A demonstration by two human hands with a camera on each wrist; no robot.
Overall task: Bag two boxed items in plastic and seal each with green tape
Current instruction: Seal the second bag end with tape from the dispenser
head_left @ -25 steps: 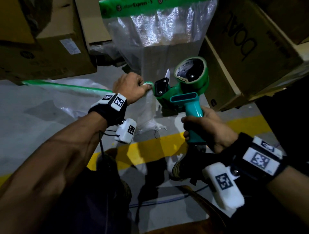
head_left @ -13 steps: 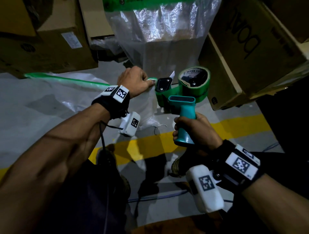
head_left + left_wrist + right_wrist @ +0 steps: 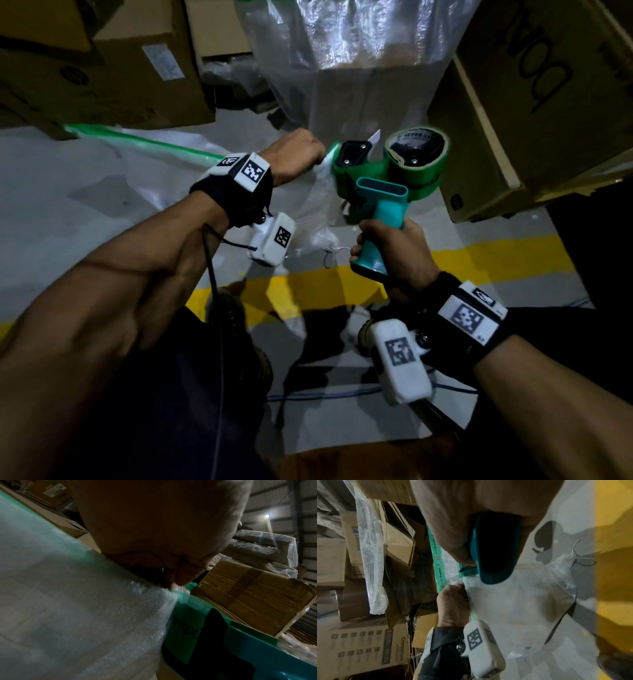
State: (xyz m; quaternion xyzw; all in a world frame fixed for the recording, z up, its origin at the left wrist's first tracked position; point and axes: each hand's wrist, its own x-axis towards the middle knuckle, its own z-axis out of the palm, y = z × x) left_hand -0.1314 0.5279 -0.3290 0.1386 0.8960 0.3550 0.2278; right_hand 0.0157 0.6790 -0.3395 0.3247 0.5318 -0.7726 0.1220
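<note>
1. Head view: right hand (image 3: 394,253) clenches the dispenser (image 3: 380,178) handle, now tipped lower than a second ago.
2. Just left of that grip, left hand (image 3: 294,154) pinches the bag (image 3: 318,205) edge at the dispenser's mouth.
3. Beyond, the bagged box (image 3: 359,89) stands upright.
4. Judged: tape being torn off, this seal nearly done.
</note>
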